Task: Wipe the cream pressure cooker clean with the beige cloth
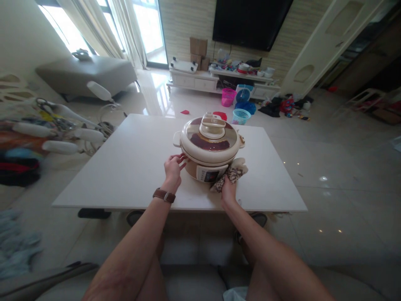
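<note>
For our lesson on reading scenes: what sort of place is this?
Probably a home living room: a flat-screen television hangs above a low white TV cabinet, and long pale curtains hang beside bright glass.

Bright window, glare on floor, edges blurred (and stretched)

A cooker stands on the bench; the person's left hand touches its side, while the right hand presses a patterned cloth against it.
</note>
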Demonstrator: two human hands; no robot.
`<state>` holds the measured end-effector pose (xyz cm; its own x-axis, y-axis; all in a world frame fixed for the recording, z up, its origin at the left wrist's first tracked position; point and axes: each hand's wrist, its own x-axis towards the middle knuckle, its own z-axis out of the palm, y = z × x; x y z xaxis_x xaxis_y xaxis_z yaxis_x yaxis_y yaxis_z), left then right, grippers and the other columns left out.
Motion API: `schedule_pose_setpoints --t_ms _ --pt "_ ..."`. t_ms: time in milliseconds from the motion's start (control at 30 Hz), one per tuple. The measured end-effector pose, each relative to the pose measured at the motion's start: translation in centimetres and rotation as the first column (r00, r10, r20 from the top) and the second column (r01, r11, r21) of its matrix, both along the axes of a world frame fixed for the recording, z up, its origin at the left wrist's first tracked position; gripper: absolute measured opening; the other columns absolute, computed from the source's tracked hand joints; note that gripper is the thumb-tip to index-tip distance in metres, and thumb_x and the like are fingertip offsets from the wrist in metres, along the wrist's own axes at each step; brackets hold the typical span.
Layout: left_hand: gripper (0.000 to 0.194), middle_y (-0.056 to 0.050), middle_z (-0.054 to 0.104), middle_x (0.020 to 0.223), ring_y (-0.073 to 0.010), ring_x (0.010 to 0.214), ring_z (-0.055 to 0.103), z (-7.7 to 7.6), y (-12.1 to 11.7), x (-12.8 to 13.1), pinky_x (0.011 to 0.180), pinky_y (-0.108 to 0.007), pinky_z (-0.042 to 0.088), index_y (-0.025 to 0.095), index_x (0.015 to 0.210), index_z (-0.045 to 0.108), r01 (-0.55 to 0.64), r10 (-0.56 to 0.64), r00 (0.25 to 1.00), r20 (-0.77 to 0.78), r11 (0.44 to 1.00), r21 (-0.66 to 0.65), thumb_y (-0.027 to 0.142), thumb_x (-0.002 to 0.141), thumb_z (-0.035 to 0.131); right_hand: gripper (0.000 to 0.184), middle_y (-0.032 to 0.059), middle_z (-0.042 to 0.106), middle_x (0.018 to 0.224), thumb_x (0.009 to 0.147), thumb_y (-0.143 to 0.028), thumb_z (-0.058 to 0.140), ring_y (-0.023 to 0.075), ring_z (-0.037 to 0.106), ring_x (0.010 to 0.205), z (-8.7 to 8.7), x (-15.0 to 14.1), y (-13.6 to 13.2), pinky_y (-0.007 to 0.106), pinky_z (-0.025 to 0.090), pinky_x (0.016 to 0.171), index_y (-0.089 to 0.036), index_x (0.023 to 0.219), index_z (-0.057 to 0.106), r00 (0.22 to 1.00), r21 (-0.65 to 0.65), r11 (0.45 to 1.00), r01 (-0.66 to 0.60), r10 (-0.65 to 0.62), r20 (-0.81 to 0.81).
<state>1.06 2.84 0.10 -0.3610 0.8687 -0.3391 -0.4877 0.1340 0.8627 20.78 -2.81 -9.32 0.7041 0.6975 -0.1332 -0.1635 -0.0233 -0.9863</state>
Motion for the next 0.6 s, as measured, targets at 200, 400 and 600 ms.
schedule_pose_setpoints --t_ms 200,400,600 --pt "0.014 -0.009 0.074 0.104 -0.0197 0.099 0.069 0.1 -0.1 0.2 0.091 -0.038 0.056 0.018 0.076 0.059 0.001 -0.001 1.000 -0.003 1.000 -0.001 0.008 0.068 0.054 0.034 0.0067 0.076 0.105 0.076 -0.040 0.059 0.0242 0.069 0.104 -1.0 1.9 1.7 0.037 0.056 0.091 -0.019 0.102 0.068 1.000 -0.047 0.999 0.015 -0.015 0.014" --pt "0.015 -0.009 0.074 0.103 -0.0200 0.099 0.069 0.1 -0.2 0.2 0.092 -0.039 0.057 0.019 0.076 0.058 0.013 -0.013 1.000 -0.006 1.000 0.005 0.006 0.068 0.054 0.036 0.0083 0.076 0.111 0.075 -0.038 0.059 0.0236 0.068 0.112 -1.4 2.1 2.4 0.042 0.052 0.105 -0.018 0.105 0.068 0.998 -0.025 0.998 0.061 -0.060 0.027" --pt "0.014 -0.008 0.073 0.100 -0.0201 0.098 0.069 0.1 0.0 0.4 0.093 -0.040 0.058 0.019 0.075 0.058 -0.016 0.016 1.000 -0.023 1.000 -0.002 0.008 0.066 0.055 0.032 0.0102 0.073 0.120 0.080 -0.036 0.065 0.0210 0.066 0.116 -2.9 -2.8 -0.8 0.038 0.051 0.110 -0.020 0.108 0.064 0.982 0.003 0.993 0.120 -0.119 -0.144"
